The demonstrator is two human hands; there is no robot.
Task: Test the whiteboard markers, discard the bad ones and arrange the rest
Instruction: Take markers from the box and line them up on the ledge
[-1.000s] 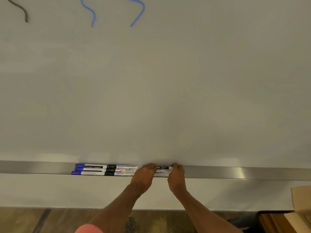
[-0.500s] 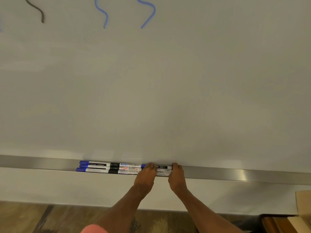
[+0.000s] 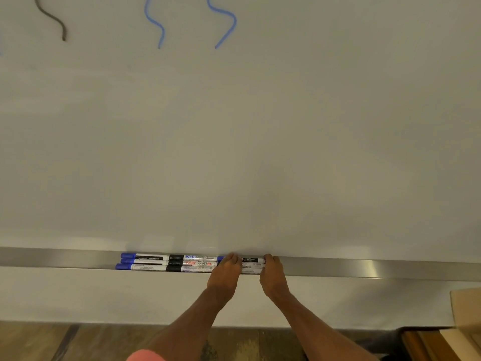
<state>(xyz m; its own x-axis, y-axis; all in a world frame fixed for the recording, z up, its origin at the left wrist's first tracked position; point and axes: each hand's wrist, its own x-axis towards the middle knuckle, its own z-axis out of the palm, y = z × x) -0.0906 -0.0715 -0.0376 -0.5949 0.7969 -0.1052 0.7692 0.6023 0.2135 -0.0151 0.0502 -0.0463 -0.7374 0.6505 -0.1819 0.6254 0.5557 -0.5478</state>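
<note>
Left hand (image 3: 225, 270) and right hand (image 3: 273, 273) curl over markers (image 3: 182, 263) on tray (image 3: 364, 269) under scribbled whiteboard (image 3: 260, 126), box (image 3: 466, 306) at right; grip unchanged from earlier.

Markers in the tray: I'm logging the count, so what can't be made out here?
Head view:
Rightmost markers: ends and count covered by left hand and right hand.
Grip or press: fingers seen from behind.
Label print: too small.
Black squiggle, blue squiggles: tops cut by the upper edge.
</note>
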